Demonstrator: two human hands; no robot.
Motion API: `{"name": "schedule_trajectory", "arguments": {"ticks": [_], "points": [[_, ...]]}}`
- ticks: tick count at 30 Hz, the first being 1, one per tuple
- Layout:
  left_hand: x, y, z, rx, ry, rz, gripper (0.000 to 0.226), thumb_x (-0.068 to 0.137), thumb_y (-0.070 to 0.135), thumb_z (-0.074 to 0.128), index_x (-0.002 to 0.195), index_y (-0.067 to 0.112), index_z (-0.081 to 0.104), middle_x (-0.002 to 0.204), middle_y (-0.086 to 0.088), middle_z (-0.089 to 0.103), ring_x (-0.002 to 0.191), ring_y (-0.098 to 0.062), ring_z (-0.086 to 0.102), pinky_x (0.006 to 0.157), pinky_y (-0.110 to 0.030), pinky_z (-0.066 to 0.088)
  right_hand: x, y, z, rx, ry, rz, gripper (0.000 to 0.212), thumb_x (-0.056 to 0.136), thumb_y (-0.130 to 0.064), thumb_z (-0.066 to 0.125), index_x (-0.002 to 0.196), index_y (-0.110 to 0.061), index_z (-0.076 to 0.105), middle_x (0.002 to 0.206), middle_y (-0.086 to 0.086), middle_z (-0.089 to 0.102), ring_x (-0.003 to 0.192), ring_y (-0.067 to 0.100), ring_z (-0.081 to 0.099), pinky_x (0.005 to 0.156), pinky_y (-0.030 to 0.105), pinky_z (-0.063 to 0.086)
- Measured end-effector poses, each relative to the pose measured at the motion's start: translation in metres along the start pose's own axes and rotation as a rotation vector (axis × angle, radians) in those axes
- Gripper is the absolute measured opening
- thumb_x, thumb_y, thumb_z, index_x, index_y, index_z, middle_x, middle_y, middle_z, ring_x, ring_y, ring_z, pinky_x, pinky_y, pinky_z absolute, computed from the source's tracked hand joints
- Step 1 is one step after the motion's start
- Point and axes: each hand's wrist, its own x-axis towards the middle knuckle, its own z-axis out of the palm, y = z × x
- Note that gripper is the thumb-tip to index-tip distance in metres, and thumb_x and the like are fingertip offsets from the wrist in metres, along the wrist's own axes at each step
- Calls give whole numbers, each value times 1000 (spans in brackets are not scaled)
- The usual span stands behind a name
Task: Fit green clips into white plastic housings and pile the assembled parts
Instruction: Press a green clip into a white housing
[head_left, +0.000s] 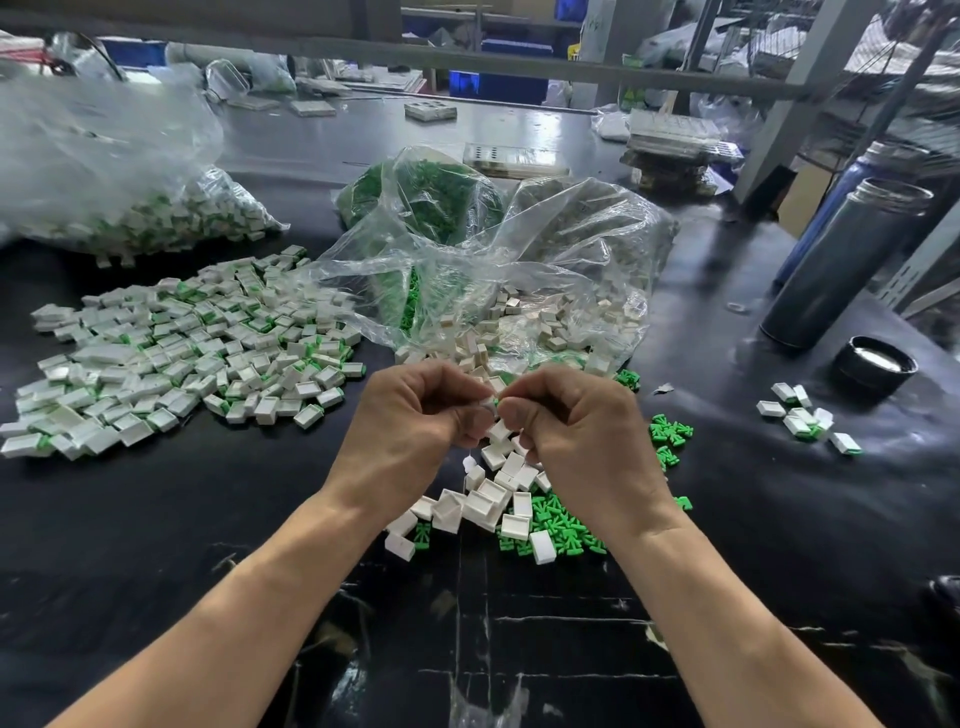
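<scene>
Black table (156, 519), housing (491, 405) half-hidden between hands (498, 415)

1. The worktop (156, 519) was black and glossy, scuffed with pale scratches nearer than the grip.
2. The housings (493, 506) just below the grip were smooth white plastic, faintly shiny.
3. The clips (563, 525) beside them were bright green plastic, matt.
4. The bags (519, 249) beyond the grip were thin, clear, crinkled plastic film.
5. The flask (841, 260) far right of the grip looked like brushed grey metal.
</scene>
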Motion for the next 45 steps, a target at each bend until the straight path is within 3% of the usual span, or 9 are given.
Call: {"name": "schedule_trajectory", "arguments": {"ticks": [6, 12, 15, 20, 26, 32, 39, 42, 45], "points": [[-3, 3, 1, 123, 14, 74, 31, 81, -14, 75, 81, 17, 75, 68, 3, 73, 57, -5, 66, 57, -16, 53, -3, -8, 1, -156, 28, -78, 8, 88, -8, 79, 89, -16, 81, 77, -5, 73, 70, 9, 63, 65, 20, 47], [-5, 5, 2, 187, -6, 99, 32, 82, -15, 74, 81, 17, 74, 70, 0, 73, 59, -7, 66, 59, -20, 57, -5, -10, 1, -238, 7, -134, 5, 89, -9, 78, 91, -13, 81, 81, -2, 75, 76, 15, 66, 72, 32, 52], [-4, 5, 3, 147, -2, 84, 30, 83, -15, 73, 81, 16, 74, 70, 1, 74, 60, -7, 67, 59, -19, 56, -5, -5, 1, -96, 29, -72, 9, 87, -7, 79, 86, -15, 81, 73, -8, 72, 65, 5, 62, 63, 26, 51], [-3, 1, 5, 64, 24, 57, 27, 84, -17, 70, 84, 10, 74, 71, -2, 75, 59, -10, 68, 58, -22, 58, -4, 0, 5, 133, 39, 55, 13, 87, -6, 79, 83, -18, 81, 67, -3, 72, 57, 12, 62, 58, 47, 58], [-3, -2, 3, 84, -10, 85, 18, 84, -16, 73, 86, 2, 75, 72, -14, 71, 58, -16, 65, 57, -29, 59, -4, 1, 1, 117, -18, 31, 29, 86, -3, 78, 75, -30, 80, 64, -6, 72, 51, 8, 58, 50, 38, 52], [0, -5, 9, -52, 60, 86, 14, 85, -8, 75, 91, 5, 75, 77, -9, 74, 64, -13, 66, 59, -25, 56, -1, -5, 3, 359, 38, 92, 22, 95, -1, 69, 84, -16, 80, 68, 9, 73, 50, 15, 55, 46, 30, 49], [0, -13, 15, -13, 54, 91, 24, 89, 3, 76, 89, 27, 74, 94, -3, 74, 88, -41, 67, 83, -56, 60, 0, -13, 10, 476, -25, 325, 55, 111, -46, 36, 87, -10, 70, 62, 12, 67, 42, 16, 45, 37, 22, 31], [0, -12, 20, 10, 32, 114, 24, 89, 5, 77, 90, 29, 74, 102, 8, 71, 75, -32, 64, 74, -51, 62, -1, -15, 13, 459, -63, 387, 69, 109, -54, 33, 61, -24, 72, 55, 6, 61, 43, 13, 45, 40, 19, 31], [-2, -12, 27, -28, -7, 112, 18, 89, 8, 78, 88, 26, 75, 105, 4, 71, 71, -33, 67, 71, -49, 61, -3, -14, 16, 491, -69, 346, 65, 111, -46, 34, 63, -26, 72, 48, -6, 56, 38, 2, 48, 37, 14, 34]]}}
